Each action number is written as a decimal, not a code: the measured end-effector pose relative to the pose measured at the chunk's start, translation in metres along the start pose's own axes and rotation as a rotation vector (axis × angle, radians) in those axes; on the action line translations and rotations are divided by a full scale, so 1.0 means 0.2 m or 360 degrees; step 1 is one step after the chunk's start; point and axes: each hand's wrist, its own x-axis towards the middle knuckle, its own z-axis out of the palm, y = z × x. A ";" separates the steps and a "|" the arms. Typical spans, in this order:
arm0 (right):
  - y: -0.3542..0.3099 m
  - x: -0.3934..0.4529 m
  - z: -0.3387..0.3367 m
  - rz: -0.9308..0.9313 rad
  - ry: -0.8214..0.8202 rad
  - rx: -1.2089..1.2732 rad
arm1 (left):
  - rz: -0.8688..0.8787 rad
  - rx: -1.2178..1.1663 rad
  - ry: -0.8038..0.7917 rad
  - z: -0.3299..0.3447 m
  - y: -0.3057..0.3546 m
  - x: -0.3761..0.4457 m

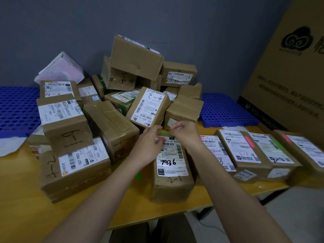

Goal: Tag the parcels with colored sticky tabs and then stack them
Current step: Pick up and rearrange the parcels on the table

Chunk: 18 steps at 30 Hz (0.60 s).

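Both hands, left hand [152,137] and right hand [184,133], pinch a green tab [163,133] above a parcel [172,165].

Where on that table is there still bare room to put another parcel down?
Bare wood shows along the near edge of the table, in front of the 4-2 parcel and left of the 7936 parcel. The blue mat at far left is open too. The middle pile and the right-hand row are crowded.
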 end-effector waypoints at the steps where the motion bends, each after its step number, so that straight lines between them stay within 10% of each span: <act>1: 0.01 0.00 0.01 -0.0028 0.0012 -0.0079 | 0.0040 0.0008 0.0008 0.00 0.00 0.00; 18: -0.14 0.17 -0.09 0.0360 -0.0620 -0.0674 | 0.0285 0.0835 -0.0005 -0.01 0.02 -0.02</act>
